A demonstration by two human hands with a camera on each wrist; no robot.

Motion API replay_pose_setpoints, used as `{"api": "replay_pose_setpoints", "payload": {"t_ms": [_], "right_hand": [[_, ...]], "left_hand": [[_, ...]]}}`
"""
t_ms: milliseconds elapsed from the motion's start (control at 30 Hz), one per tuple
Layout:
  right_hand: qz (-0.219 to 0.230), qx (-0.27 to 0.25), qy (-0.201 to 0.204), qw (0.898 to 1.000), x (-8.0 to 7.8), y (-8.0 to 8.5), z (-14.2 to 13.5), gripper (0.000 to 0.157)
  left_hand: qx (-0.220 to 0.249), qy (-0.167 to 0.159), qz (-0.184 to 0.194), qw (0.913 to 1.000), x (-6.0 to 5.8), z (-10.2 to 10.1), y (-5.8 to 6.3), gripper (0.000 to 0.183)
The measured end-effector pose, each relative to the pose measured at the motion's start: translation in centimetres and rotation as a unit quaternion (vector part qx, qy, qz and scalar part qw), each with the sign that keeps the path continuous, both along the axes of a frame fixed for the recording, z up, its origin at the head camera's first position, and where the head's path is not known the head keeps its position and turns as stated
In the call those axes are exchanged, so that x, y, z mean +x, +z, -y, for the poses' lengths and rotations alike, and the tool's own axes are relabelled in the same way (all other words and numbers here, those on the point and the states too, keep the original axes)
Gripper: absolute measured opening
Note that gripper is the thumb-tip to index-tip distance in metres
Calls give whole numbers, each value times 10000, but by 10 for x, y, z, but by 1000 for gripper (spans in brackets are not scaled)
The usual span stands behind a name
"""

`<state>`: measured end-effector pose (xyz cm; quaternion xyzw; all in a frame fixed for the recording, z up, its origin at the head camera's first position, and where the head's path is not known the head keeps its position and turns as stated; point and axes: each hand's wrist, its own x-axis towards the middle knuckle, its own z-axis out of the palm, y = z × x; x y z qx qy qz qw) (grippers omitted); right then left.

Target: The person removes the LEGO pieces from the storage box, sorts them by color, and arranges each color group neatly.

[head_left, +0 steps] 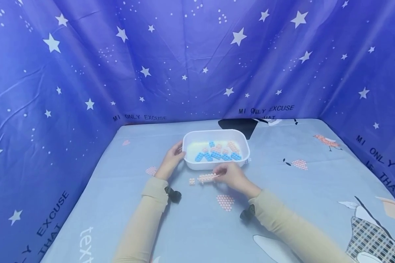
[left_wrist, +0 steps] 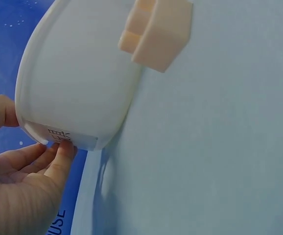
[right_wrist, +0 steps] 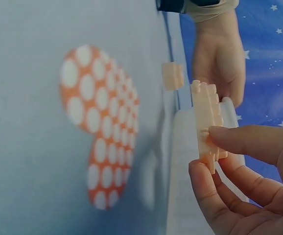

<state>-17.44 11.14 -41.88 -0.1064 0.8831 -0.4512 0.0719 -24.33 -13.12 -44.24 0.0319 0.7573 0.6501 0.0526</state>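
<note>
My left hand [head_left: 171,159] grips the left end of a white plastic box [head_left: 216,168], its thumb and fingers around the rim and the label in the left wrist view. Several blue building blocks [head_left: 215,155] and pale pink building blocks [head_left: 232,147] lie inside the box. My right hand [head_left: 234,178] pinches a long pale pink block assembly [right_wrist: 207,110] by its right end, just in front of the box. Left of that piece, a small pale pink building block [head_left: 192,181] rests on the cloth; it appears large in the left wrist view.
A light blue patterned cloth [head_left: 125,212] covers the table, with printed hearts, birds and letters. Blue star-patterned curtains [head_left: 190,54] enclose the back and both sides. Dark wrist devices [head_left: 173,195] sit on both sleeves.
</note>
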Motion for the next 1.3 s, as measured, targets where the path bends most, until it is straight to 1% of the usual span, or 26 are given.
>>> {"api": "replay_pose_setpoints", "payload": {"t_ms": [67,100,133,300,333,367,433,600,667,767,933,1100,1300], "right_hand": [[20,-33,-39,10000,-1,-3,1,16],[1,-29,-31,10000,-2,-5,1,16],[-11,-25,-40,10000,-2,-6,1,17],[-8,18,-130,9999,-3,-14,5,17],[8,31,-156,9999,-3,-15,6,17],[26,49,-169,9998,-3,-17,7,17],[80,81,-200,9997,-3,-20,8,17],[122,145,-269,9995,-2,-23,10,16],[95,173,-267,9994,-2,-23,11,16],[76,225,-227,9995,-1,-23,11,17],[12,265,-126,9996,-3,-25,8,18],[-119,249,-103,9996,-4,-23,5,21],[-83,337,-120,9993,-5,-20,4,21]], "left_hand": [[9,-14,-9,10000,0,0,1,57],[25,-40,38,10000,3,0,5,57],[5,-61,23,10000,3,0,5,57],[-50,-182,208,9996,14,2,23,58],[-85,-178,192,9996,14,3,21,59],[-86,-183,226,9995,16,3,24,59],[-90,-160,206,9996,14,4,18,60],[21,-39,133,9999,6,5,-1,58],[36,24,92,9999,5,5,-6,57],[32,115,43,9999,5,4,-9,57],[61,152,-37,9999,6,1,-7,56],[128,161,-72,9998,3,-2,-4,56],[182,154,-32,9997,2,-4,-1,56]]}}
